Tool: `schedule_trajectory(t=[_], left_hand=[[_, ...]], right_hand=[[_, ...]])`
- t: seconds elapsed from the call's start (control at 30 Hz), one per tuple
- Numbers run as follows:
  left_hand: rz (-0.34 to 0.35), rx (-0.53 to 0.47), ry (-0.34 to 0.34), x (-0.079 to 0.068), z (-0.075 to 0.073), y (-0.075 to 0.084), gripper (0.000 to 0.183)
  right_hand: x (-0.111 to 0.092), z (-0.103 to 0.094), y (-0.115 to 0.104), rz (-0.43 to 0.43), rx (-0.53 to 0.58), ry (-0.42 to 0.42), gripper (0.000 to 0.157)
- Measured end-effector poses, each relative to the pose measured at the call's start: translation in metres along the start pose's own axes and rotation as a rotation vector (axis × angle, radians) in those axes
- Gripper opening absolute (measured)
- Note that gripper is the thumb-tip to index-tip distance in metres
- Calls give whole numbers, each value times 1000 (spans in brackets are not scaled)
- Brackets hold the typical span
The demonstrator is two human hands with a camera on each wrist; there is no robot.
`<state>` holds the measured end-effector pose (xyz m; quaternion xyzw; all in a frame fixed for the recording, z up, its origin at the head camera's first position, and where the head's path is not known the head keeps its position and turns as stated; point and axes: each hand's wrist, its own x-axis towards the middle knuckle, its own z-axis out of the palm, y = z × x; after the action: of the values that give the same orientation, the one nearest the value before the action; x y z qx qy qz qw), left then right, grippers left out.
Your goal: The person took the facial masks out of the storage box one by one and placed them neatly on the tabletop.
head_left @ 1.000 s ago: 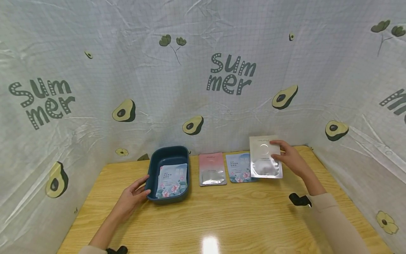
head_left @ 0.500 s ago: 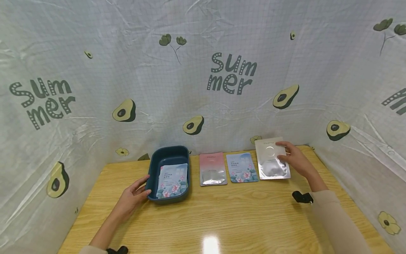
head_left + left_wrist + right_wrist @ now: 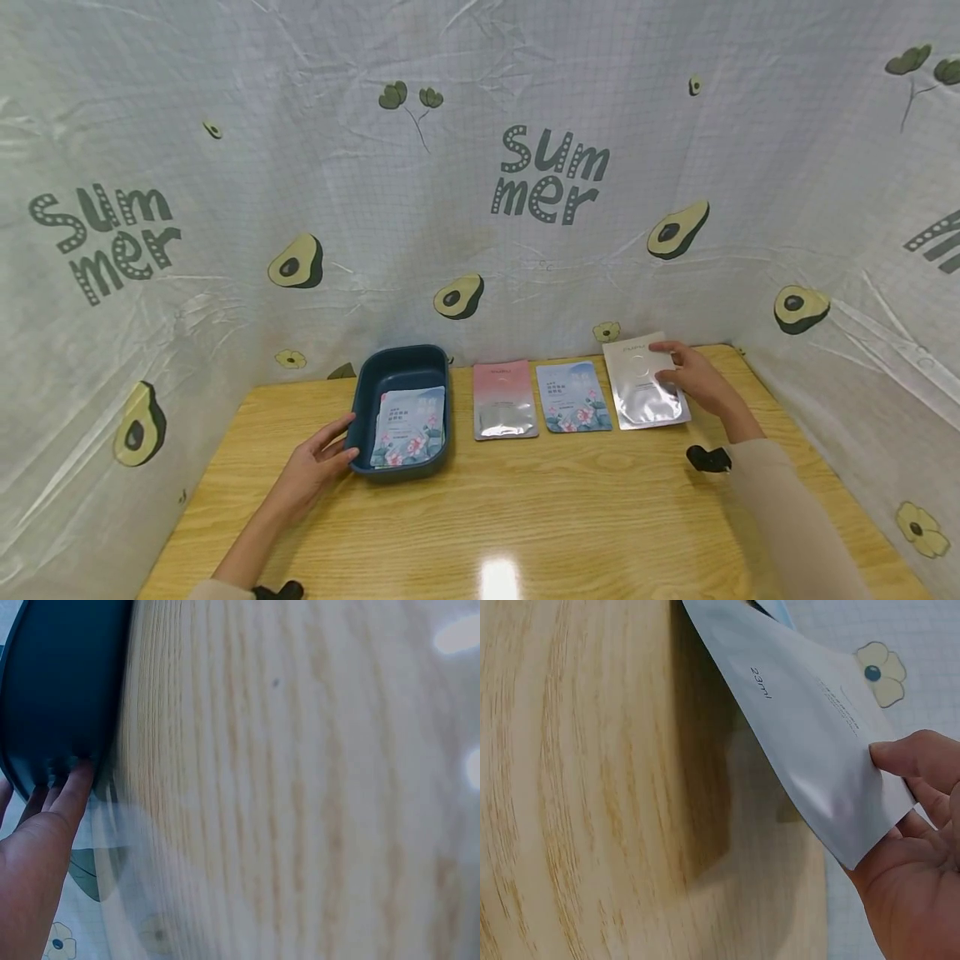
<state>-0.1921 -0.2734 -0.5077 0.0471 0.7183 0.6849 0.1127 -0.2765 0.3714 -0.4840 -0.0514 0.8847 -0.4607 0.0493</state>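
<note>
A white-and-silver face mask packet [image 3: 647,392] is pinched at its right edge between thumb and fingers of my right hand [image 3: 699,379]. In the right wrist view, this packet [image 3: 802,727] slants above the wooden table, marked "23ml", with part of the hand behind it. My left hand [image 3: 315,462] rests against the left side of a dark blue plastic basket [image 3: 405,357], its fairly straight fingers touching the outer wall. Inside the basket lie blue floral mask packets [image 3: 411,425], stacked. A pink-and-silver packet [image 3: 504,400] and a blue floral packet [image 3: 574,397] lie flat between basket and right hand.
The wooden table [image 3: 480,517] extends in front of the row of packets. Behind it and at both sides hangs a pale cloth [image 3: 360,208] printed with avocados and "summer". A black strap piece [image 3: 708,458] shows at the right cuff.
My right hand has moved the silver packet rightward and then lower, from overlapping the blue floral packet to a spot beside it. The left hand and basket have stayed put.
</note>
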Motion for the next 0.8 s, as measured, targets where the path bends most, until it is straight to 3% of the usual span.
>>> schedule_trajectory(t=[0.2,0.53,0.8], left_hand=[[-9,-8,-3,0,0,0,70],[-17,0,1,0,-1,2,71],[-13,8,-3,0,-1,1,71]], right_hand=[[3,4,5,-27,-35,-4,56],[11,13,8,-94,-335,20,48],[12,22,4,-45,-443,15,40]])
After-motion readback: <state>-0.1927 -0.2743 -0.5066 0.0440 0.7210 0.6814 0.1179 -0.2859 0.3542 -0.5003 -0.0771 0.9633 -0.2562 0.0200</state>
